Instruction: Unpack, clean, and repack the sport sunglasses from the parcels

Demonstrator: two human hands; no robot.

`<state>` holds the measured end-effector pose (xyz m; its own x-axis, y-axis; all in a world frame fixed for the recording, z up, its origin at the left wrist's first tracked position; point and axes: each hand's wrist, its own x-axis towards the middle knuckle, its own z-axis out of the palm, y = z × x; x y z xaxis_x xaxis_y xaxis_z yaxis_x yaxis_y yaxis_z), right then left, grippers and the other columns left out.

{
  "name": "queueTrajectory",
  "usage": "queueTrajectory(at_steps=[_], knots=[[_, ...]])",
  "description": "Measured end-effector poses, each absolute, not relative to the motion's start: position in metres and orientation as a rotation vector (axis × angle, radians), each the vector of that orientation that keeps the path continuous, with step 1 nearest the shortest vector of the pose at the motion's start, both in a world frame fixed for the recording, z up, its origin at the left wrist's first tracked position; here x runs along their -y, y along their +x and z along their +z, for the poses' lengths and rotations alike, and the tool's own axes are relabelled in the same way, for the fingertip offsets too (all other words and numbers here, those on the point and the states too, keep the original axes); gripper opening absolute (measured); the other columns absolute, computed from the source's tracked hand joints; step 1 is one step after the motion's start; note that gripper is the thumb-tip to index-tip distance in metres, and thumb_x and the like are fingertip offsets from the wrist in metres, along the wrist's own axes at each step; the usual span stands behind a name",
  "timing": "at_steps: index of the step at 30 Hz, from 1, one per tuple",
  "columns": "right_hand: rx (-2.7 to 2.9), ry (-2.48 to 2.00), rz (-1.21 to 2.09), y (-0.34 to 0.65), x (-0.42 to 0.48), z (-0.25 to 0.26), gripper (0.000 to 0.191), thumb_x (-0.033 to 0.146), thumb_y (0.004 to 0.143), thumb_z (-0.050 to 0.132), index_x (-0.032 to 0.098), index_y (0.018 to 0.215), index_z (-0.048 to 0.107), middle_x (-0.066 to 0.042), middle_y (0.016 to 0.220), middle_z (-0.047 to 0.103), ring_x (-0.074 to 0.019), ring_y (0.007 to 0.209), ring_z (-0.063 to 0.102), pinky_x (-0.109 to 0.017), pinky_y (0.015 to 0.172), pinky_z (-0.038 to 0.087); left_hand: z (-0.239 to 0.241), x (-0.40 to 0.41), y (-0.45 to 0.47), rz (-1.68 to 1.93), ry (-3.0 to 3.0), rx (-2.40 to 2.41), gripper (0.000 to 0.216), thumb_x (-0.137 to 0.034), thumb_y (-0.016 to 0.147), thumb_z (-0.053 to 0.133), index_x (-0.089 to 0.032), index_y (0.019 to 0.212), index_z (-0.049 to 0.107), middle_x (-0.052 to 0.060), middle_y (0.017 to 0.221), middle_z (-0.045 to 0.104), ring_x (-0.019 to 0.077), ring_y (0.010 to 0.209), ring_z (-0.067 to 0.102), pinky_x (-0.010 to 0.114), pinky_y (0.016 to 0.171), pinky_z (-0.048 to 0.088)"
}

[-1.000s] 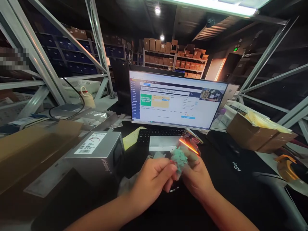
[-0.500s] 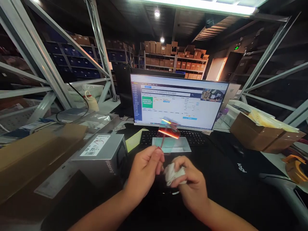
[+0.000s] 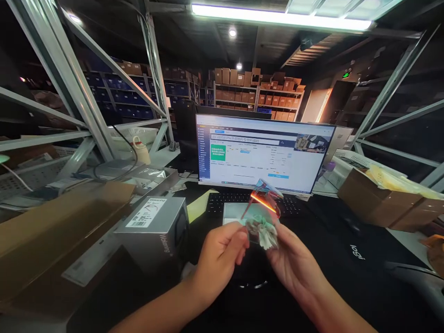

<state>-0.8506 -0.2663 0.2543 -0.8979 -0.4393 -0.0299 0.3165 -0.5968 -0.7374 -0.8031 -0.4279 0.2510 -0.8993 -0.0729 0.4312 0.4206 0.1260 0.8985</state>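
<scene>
My left hand pinches the lower left corner of a small clear glass plate whose edge glows orange and red. My right hand presses a crumpled pale cloth against the plate's face. Both hands are held over the black desk mat, in front of the keyboard and the lit monitor. A flat silver tray lies on the keyboard, just behind the plate.
A grey labelled box stands left of my hands, with a long cardboard box beyond it. An open cardboard box with yellow packing sits at the right. Metal rack struts frame both sides. Shelves of boxes fill the background.
A second ago the cloth was against the plate; half a second ago my right hand held it bunched below the plate. Now the cloth is pressed on the glass again.
</scene>
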Motion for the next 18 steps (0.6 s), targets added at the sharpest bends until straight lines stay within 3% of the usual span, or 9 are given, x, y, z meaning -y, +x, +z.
queueTrajectory(at_steps=[7, 15, 18], knots=[[-1.022, -0.466, -2.328, -0.8478, 0.2683, 0.2566, 0.030, 0.028, 0.068, 0.089, 0.020, 0.094, 0.075, -0.004, 0.081, 0.075, -0.0177, 0.071, 0.068, -0.031, 0.073, 0.056, 0.2456, 0.4196, -0.8040, -1.955, -0.396, 2.139, 0.051, -0.057, 0.098, 0.046, -0.018, 0.066, 0.053, -0.005, 0.049, 0.045, 0.0090, 0.046, 0.040, 0.022, 0.052, 0.035], [-1.153, -0.526, -2.334, -0.8487, 0.2671, 0.2626, 0.038, 0.029, 0.065, 0.091, 0.018, 0.094, 0.069, 0.000, 0.072, 0.068, -0.0125, 0.063, 0.060, -0.021, 0.056, 0.047, 0.2479, 0.4187, -0.7986, -2.056, -0.422, 2.176, 0.049, -0.055, 0.098, 0.047, -0.018, 0.068, 0.056, -0.004, 0.046, 0.053, 0.0098, 0.044, 0.047, 0.022, 0.052, 0.037], [-1.315, -0.666, -2.333, -0.8474, 0.2639, 0.2601, 0.029, 0.029, 0.068, 0.090, 0.017, 0.084, 0.069, 0.001, 0.069, 0.063, -0.0111, 0.063, 0.057, -0.021, 0.058, 0.046, 0.2500, 0.4202, -0.7984, -1.940, -0.417, 2.189, 0.052, -0.055, 0.099, 0.045, -0.018, 0.063, 0.054, -0.003, 0.048, 0.054, 0.0103, 0.048, 0.049, 0.023, 0.054, 0.036]])
